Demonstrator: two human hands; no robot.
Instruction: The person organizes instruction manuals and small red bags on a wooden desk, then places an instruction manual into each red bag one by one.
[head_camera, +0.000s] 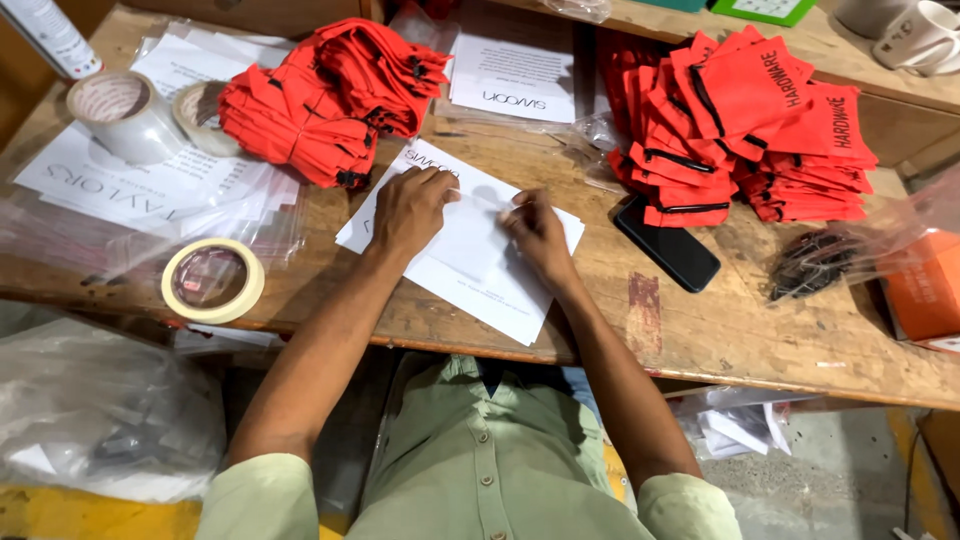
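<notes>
My left hand (410, 208) rests on a small stack of white printed sheets (495, 290) in the middle of the wooden table (700, 330), fingertips pressing on a smaller white piece (470, 235) lying on top. At that piece's right edge my right hand (535, 232) pinches it with thumb and fingers. Both hands lie flat and close together, about a hand's width apart.
Piles of folded orange cloth pouches sit at the back centre (330, 100) and back right (750, 130). A black phone (667, 245) lies right of the sheets. Tape rolls (212, 280) (125, 115) and clear plastic sleeves (150, 200) fill the left. An orange box (925, 285) stands far right.
</notes>
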